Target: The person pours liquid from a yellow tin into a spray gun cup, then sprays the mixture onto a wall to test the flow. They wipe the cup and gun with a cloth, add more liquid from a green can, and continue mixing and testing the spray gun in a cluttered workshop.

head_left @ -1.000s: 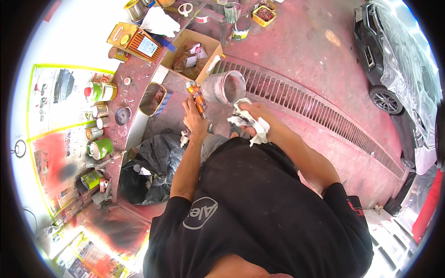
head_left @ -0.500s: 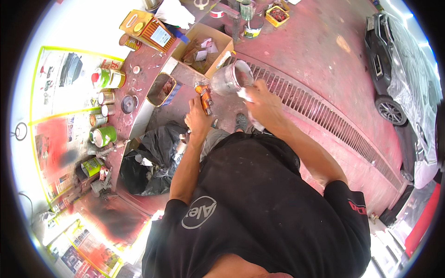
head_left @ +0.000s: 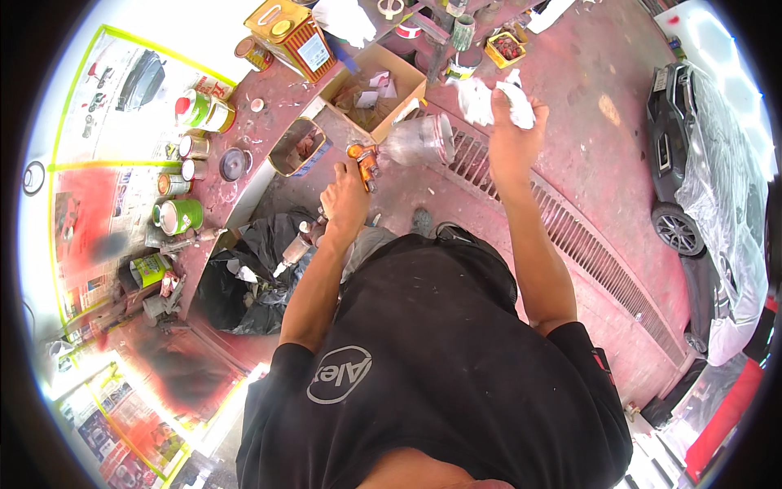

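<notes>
My left hand (head_left: 345, 196) grips an orange spray gun (head_left: 366, 167) with a cloudy, paint-stained cup (head_left: 415, 140) attached, its open end tilted to the right. Beneath that hand and partly hidden by it is another spray-gun-like tool with a cloudy cup (head_left: 294, 249), over a black plastic bag (head_left: 228, 289). Up and to the right of the cup, my right hand (head_left: 516, 138) is closed on a crumpled white wipe (head_left: 474, 102), apart from the cup.
A bench (head_left: 252, 134) at left carries paint cans (head_left: 181, 216), a metal jerrycan (head_left: 289, 45) and a small bin (head_left: 293, 126). Beyond the gun stands a cardboard box (head_left: 399, 81). A long floor grate (head_left: 570, 244) crosses the right side, beside a plastic-covered dark car (head_left: 717, 204).
My right hand has lifted the wipe away from the cup's mouth, up and to the right. My left hand still holds the gun; more of the tool beneath it shows.
</notes>
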